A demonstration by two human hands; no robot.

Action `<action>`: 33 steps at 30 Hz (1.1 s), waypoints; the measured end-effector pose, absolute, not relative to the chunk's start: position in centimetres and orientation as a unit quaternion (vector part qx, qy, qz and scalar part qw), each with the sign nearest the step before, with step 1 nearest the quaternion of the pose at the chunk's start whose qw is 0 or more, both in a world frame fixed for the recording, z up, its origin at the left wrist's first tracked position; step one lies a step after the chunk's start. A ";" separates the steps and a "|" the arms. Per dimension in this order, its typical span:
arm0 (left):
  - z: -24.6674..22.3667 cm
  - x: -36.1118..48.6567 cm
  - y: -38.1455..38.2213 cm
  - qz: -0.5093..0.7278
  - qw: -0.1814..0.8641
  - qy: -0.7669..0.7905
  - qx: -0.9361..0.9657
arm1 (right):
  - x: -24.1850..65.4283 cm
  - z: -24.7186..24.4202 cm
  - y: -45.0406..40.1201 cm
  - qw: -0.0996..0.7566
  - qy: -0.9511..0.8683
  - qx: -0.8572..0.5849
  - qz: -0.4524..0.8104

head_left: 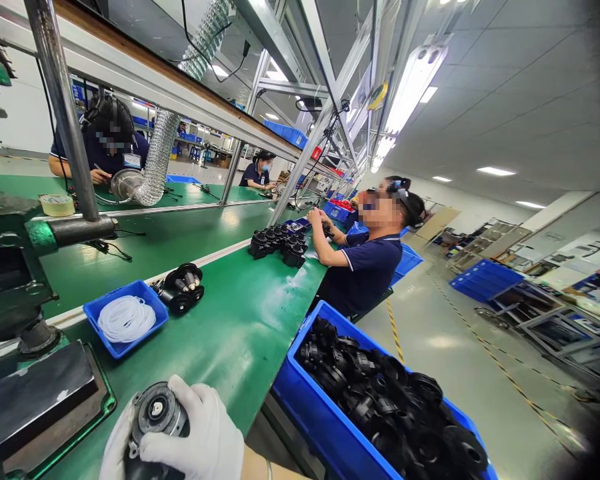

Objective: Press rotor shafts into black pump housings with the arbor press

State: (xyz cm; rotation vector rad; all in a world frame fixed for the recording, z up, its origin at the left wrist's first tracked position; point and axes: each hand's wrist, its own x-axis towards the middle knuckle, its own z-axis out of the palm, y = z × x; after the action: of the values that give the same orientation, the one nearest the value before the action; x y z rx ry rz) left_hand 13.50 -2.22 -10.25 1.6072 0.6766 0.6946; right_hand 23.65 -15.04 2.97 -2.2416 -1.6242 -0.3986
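A round grey-and-black motor point(156, 415) with a pale centre hub and small ears on its rim sits between my two gloved hands, low in the view. My left hand point(114, 441) in a white glove wraps its left side, much of the fingers hidden behind it. From the right, my right hand point(207, 427), also white-gloved, closes round it, the thumb lying across the lower front. Just beyond is a blue tray point(93, 321) with a coil of white tubing point(127, 319). Black parts point(181, 288) lie beside that tray on the green bench point(225, 327).
At left stands a bench press point(35, 400) with a metal post. A blue crate point(340, 427) full of black parts point(380, 393) stands at right, beside the bench edge. A co-worker point(367, 260) works farther along, near grouped black parts point(280, 243). Others sit across the bench.
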 end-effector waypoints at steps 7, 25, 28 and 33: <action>-1.4 10.4 -3.3 0.258 0.686 0.177 0.657 | 24.1 5.2 -14.9 0.243 -0.632 -0.728 -0.111; 1.9 10.5 -1.6 0.351 0.688 0.195 0.605 | 25.2 8.4 -14.5 0.322 -0.609 -0.707 -0.160; 1.9 10.5 -1.5 0.357 0.688 0.207 0.597 | 25.2 7.4 -14.2 0.264 -0.628 -0.723 -0.112; 1.8 10.5 -1.3 0.357 0.678 0.214 0.606 | 25.2 6.3 -14.5 0.257 -0.630 -0.724 -0.117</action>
State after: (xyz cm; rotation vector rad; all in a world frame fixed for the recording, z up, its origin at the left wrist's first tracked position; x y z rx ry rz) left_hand 10.46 -1.32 1.77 1.3603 0.4818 0.8009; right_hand 25.16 -14.46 6.32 -1.9641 -1.7083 -0.3185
